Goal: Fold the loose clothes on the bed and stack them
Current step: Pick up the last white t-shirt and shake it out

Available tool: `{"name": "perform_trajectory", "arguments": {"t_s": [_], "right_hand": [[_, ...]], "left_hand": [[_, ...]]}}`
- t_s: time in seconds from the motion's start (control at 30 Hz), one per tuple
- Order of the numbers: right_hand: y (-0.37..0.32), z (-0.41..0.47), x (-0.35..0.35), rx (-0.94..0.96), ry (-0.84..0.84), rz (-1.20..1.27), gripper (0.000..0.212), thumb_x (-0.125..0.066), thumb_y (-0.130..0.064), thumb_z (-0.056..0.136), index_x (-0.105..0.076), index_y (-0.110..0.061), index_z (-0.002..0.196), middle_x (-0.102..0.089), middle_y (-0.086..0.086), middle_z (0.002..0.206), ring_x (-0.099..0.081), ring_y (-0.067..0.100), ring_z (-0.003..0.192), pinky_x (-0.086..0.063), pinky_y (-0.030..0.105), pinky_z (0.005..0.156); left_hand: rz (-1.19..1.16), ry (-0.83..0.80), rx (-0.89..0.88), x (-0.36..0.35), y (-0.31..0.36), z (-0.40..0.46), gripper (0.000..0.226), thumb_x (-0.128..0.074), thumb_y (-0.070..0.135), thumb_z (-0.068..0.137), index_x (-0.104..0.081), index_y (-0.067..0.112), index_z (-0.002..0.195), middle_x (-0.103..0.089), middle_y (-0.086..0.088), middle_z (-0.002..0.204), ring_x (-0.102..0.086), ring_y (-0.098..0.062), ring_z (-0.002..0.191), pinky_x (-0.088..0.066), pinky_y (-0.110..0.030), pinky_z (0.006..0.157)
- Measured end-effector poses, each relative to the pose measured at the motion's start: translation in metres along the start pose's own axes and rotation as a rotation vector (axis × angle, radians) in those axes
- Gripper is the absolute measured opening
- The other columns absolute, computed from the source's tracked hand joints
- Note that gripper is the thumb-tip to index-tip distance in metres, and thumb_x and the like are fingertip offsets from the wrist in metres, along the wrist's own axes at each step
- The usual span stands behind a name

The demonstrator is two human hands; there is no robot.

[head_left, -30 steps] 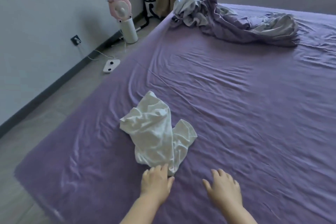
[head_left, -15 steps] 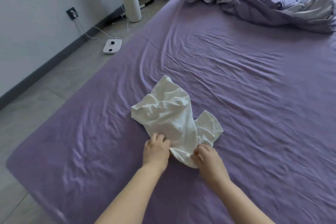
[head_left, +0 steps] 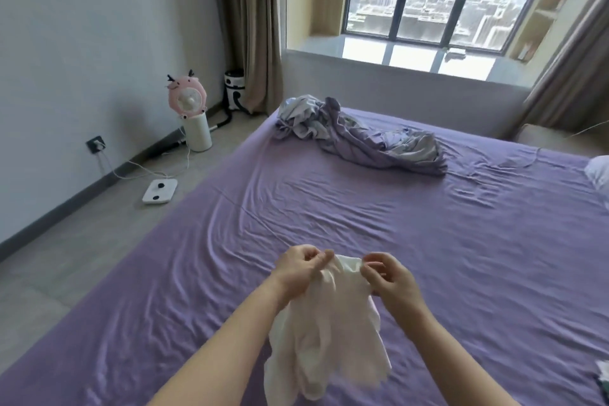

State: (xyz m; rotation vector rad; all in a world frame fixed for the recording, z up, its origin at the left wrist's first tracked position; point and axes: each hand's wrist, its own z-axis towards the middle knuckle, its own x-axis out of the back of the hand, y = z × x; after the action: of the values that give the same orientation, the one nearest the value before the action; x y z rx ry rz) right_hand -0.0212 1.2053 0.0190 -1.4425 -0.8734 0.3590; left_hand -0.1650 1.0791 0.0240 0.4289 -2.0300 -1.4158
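A white garment [head_left: 329, 336] hangs in the air above the purple bed [head_left: 428, 241], bunched and dangling toward me. My left hand [head_left: 301, 269] pinches its top edge on the left. My right hand [head_left: 389, 277] pinches the same edge on the right, a short gap away. A crumpled heap of purple and grey cloth [head_left: 359, 138] lies at the far side of the bed. A scrap of other cloth [head_left: 603, 372] shows at the right edge of the view.
A pink fan on a white stand [head_left: 192, 115] and a white scale [head_left: 159, 191] sit on the floor left of the bed, with a cable to a wall socket [head_left: 95, 143]. A white pillow [head_left: 598, 171] lies at the right. A window [head_left: 428, 0] is beyond.
Both hands took hold of the white garment lying on the bed and lifted it off the sheet. The view has tilted up toward the window.
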Motion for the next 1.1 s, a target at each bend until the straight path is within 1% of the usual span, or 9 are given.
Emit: {"name": "perform_trajectory", "arguments": {"t_s": [0.1,0.17,0.3,0.4,0.57,0.67,0.77,0.97,1.1], "right_hand": [[-0.034,-0.027,0.038,0.107,-0.085,-0.015,0.018,-0.072,-0.024,0.081,-0.063,-0.031,0.095,-0.067,-0.011,0.097,-0.064,0.005,0.089,-0.051,0.018,0.077],[-0.054,-0.046,0.063,0.171,-0.176,-0.139,0.025,-0.075,-0.027,0.077,-0.061,-0.035,0.097,-0.065,-0.015,0.102,-0.061,0.002,0.096,-0.049,0.018,0.083],[-0.091,-0.069,0.128,0.282,-0.038,-0.301,0.019,-0.072,-0.022,0.081,-0.06,-0.036,0.072,-0.064,-0.019,0.068,-0.055,-0.008,0.065,-0.041,0.011,0.064],[-0.118,-0.085,0.177,0.335,0.07,-0.438,0.008,-0.066,-0.027,0.085,-0.064,-0.027,0.078,-0.062,-0.011,0.066,-0.051,0.001,0.059,-0.036,0.012,0.057],[-0.165,-0.114,0.249,0.44,0.184,-0.527,0.01,-0.062,-0.025,0.087,-0.068,-0.018,0.086,-0.061,-0.003,0.07,-0.051,0.014,0.068,-0.034,0.019,0.06],[-0.188,-0.13,0.295,0.487,0.232,-0.551,0.011,-0.061,-0.026,0.088,-0.068,-0.018,0.082,-0.062,0.006,0.069,-0.05,0.014,0.065,-0.033,0.016,0.058],[-0.199,-0.146,0.338,0.475,0.233,-0.495,0.011,-0.062,-0.03,0.087,-0.067,-0.023,0.079,-0.064,0.007,0.069,-0.049,0.01,0.06,-0.034,0.016,0.054],[-0.193,-0.174,0.39,0.329,-0.018,-0.36,0.011,-0.07,-0.022,0.081,-0.065,-0.028,0.089,-0.067,-0.009,0.075,-0.053,0.001,0.059,-0.041,0.011,0.054],[-0.176,-0.189,0.422,0.3,0.058,-0.418,0.002,-0.065,-0.022,0.087,-0.064,-0.022,0.085,-0.065,-0.005,0.074,-0.053,0.009,0.063,-0.041,0.018,0.057]], "left_hand": [[-0.168,-0.062,0.004,-0.027,0.06,-0.016,0.028,-0.058,0.041,0.09,-0.061,0.013,0.092,-0.061,0.001,0.081,-0.054,-0.008,0.071,-0.044,-0.023,0.066],[-0.184,-0.144,0.011,-0.045,0.098,-0.029,0.04,-0.054,0.046,0.09,-0.06,0.009,0.104,-0.062,-0.002,0.09,-0.058,-0.01,0.076,-0.047,-0.022,0.068],[-0.1,-0.369,-0.025,-0.066,0.163,-0.061,0.045,-0.073,0.049,0.075,-0.06,0.018,0.106,-0.066,-0.005,0.101,-0.063,-0.015,0.084,-0.05,-0.031,0.076],[0.01,-0.502,-0.098,-0.079,0.199,-0.081,0.04,-0.077,0.021,0.076,-0.056,0.024,0.11,-0.063,-0.002,0.092,-0.063,-0.016,0.08,-0.052,-0.03,0.072],[0.804,-0.065,-0.469,-0.114,0.253,-0.101,0.007,-0.059,0.012,0.082,-0.059,0.016,0.087,-0.063,-0.007,0.093,-0.061,-0.024,0.086,-0.05,-0.034,0.077],[1.077,0.168,-0.502,-0.122,0.266,-0.106,0.019,-0.049,0.022,0.089,-0.06,0.017,0.104,-0.057,-0.004,0.114,-0.055,-0.025,0.111,-0.047,-0.035,0.084],[0.962,0.192,-0.397,-0.122,0.273,-0.112,0.016,-0.051,0.032,0.09,-0.061,0.021,0.096,-0.062,-0.002,0.107,-0.058,-0.022,0.103,-0.043,-0.03,0.079],[0.457,0.023,-0.449,-0.147,0.297,-0.124,0.015,-0.052,0.007,0.081,-0.063,0.013,0.074,-0.059,-0.002,0.074,-0.051,-0.017,0.072,-0.038,-0.027,0.067],[0.434,0.023,-0.466,-0.16,0.311,-0.137,0.023,-0.051,0.037,0.067,-0.039,0.022,0.055,-0.038,0.003,0.058,-0.035,-0.015,0.058,-0.028,-0.032,0.059]]}}
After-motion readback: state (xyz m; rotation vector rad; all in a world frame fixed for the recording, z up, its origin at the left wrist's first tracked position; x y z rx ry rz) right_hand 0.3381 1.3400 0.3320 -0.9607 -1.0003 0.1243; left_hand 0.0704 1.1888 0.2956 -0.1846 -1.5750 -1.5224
